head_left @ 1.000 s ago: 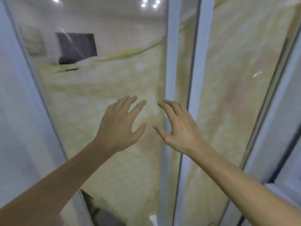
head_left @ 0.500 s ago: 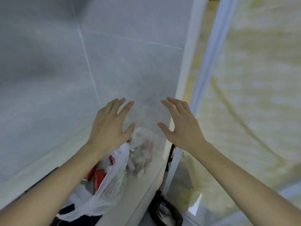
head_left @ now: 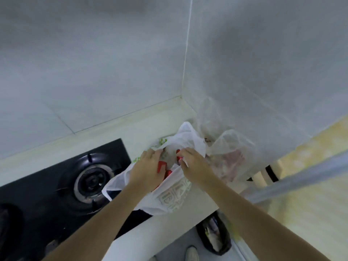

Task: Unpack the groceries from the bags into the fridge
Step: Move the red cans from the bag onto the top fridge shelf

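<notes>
Head view: left hand (head_left: 148,166) and right hand (head_left: 194,162) both pinch the white bag (head_left: 169,196) open at mid-frame on the bench (head_left: 131,129). Red packs (head_left: 162,166), probably snacks, could spill onto the stove (head_left: 90,181) if the thin plastic slips.

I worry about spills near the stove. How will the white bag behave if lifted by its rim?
The white bag is thin and crumpled, so probably floppy, sagging around the red packets. It overhangs the hob, so it may drag. Both hands already spread its rim.
</notes>
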Action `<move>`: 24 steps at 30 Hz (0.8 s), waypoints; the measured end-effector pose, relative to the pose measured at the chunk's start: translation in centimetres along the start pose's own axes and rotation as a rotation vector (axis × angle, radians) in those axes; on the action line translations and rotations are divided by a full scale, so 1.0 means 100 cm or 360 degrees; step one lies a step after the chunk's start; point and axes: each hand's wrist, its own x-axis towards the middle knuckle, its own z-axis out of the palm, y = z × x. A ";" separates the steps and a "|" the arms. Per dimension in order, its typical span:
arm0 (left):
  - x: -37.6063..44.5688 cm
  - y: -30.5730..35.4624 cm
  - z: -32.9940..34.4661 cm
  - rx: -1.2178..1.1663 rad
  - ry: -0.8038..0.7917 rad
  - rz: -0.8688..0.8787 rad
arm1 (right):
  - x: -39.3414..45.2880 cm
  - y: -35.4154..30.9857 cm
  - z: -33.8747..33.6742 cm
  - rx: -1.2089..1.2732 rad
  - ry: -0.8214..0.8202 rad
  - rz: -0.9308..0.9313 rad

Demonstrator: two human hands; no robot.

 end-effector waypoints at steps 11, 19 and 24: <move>0.032 -0.027 0.090 0.0128 -0.0339 -0.0245 | 0.037 0.017 0.080 -0.0434 -0.0604 -0.0033; 0.043 -0.022 0.095 0.0012 -0.0345 -0.0424 | 0.045 0.016 0.081 -0.0487 -0.0712 0.0020; 0.034 -0.027 0.083 -0.0156 -0.0261 -0.0410 | 0.045 0.020 0.068 -0.0223 -0.0845 0.0106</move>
